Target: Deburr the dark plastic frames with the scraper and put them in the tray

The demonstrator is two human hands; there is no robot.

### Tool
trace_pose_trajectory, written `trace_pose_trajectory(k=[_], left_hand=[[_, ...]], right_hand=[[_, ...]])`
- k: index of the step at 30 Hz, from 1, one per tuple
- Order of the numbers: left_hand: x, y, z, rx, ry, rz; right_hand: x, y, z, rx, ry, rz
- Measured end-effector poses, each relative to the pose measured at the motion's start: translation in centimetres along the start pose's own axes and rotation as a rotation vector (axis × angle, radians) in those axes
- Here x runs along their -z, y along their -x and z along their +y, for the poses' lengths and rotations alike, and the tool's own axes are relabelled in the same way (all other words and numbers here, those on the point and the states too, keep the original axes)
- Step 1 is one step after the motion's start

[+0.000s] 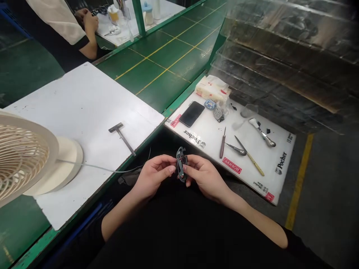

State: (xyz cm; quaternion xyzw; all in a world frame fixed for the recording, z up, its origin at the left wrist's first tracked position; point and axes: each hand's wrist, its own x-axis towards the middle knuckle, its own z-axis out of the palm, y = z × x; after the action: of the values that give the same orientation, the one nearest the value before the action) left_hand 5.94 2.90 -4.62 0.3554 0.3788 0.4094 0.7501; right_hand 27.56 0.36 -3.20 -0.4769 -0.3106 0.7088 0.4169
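Note:
A small dark part (pixel 181 164), shiny and with openings in it, is held upright between my two hands over my lap. My left hand (pixel 154 173) pinches its left side with thumb and fingers. On the right side, the thumb and fingers of my right hand (pixel 206 175) close round it, some fingertips behind and below. Fine details of the part are too small to tell. Both hands are in front of the gap between the two work surfaces.
A fan (pixel 68 164) with a cable and a T-shaped metal tool (pixel 120 135) are on the left white board (pixel 81 93). The right board (pixel 202 134) holds a phone (pixel 192 114), several hand tools and a tissue pack (pixel 213 89). Across the green belt (pixel 168 56) a person works.

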Motion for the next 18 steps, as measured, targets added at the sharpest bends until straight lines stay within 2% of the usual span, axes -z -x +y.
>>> trace_pose_trajectory(k=[5,14,18], left_hand=[[0.0,0.6,0.0,-0.024,0.062,0.055],[0.0,2.1,1.0,-0.01,0.17,0.044],[0.0,2.3,1.0,-0.05,0.219,0.021]], right_hand=[[-0.7,0.0,-0.4,0.079,0.018,0.047],[-2.1,0.5,-0.9,0.176,0.196,0.02],[-2.7,0.3,-1.2,0.28,0.227,0.024]])
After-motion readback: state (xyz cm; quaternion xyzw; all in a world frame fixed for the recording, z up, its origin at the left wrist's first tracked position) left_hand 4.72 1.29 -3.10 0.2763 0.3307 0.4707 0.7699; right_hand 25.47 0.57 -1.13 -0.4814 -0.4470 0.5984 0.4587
